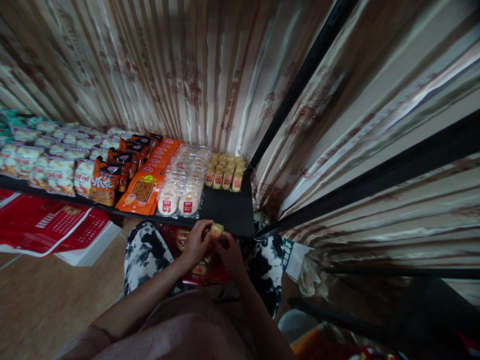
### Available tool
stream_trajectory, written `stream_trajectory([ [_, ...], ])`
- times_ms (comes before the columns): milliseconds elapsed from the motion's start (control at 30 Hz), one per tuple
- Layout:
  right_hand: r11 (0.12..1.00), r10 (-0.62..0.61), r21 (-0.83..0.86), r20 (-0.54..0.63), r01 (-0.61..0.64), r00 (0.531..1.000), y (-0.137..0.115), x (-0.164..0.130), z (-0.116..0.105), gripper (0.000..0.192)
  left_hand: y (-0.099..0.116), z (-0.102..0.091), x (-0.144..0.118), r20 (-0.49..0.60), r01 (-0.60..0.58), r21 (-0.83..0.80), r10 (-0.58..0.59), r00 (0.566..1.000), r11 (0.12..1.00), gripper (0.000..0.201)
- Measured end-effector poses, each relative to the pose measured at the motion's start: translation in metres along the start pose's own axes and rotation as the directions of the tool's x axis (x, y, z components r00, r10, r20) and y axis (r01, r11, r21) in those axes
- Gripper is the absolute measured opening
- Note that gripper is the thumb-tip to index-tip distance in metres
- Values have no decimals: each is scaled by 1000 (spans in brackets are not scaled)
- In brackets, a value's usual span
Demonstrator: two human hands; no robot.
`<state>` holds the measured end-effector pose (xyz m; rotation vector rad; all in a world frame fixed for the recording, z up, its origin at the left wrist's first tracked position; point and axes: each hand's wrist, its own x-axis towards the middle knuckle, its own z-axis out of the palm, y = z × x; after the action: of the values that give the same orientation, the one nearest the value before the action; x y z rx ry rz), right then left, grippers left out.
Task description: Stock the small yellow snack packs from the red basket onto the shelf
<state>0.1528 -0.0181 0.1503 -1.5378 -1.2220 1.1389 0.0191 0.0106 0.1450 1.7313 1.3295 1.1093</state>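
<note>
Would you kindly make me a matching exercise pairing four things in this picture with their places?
Things:
1. small yellow wrapped snack
2. round white cakes in clear packs
3. flat orange snack packets
4. red plastic basket

Places:
A. left of the white cakes on the black shelf
B. between both hands
C. below the shelf, at left
D. shelf middle, beside the orange packets

Pairs: 1-B, 2-D, 3-A, 4-C

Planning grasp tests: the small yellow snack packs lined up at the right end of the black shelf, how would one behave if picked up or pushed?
The small yellow packs look light: both hands, left hand and right hand, pinch a similar pack with fingertips. Glossy wrapping suggests some slip. Standing in tight rows on the black shelf, a pushed one would probably topple its neighbours.
</note>
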Motion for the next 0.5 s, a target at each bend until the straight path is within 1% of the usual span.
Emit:
stream_trajectory([
  [100, 999, 19, 41, 0, -19, 1000, -9, 10, -2, 23, 3, 1, 0, -27, -27, 72, 29, 999, 997, 32],
  [200, 991, 27, 130, -5, -26, 1000, -12, 22, 1, 23, 7, 1, -1, -56, -79, 147, 88, 995, 986, 35],
  [300, 983, 11, 182, -75, 2, 997, -9, 36, 7, 28, 9, 2, 0, -77, -118, 219, 138, 987, 969, 39],
  [400, 985, -21, 165, -143, 45, 989, -1, 51, 12, 32, 8, 5, 3, -57, -136, 276, 157, 986, 952, 42],
  [500, 990, -60, 117, -171, 81, 984, 7, 66, 15, 32, 4, 8, 8, -50, -127, 302, 148, 988, 945, 46],
])
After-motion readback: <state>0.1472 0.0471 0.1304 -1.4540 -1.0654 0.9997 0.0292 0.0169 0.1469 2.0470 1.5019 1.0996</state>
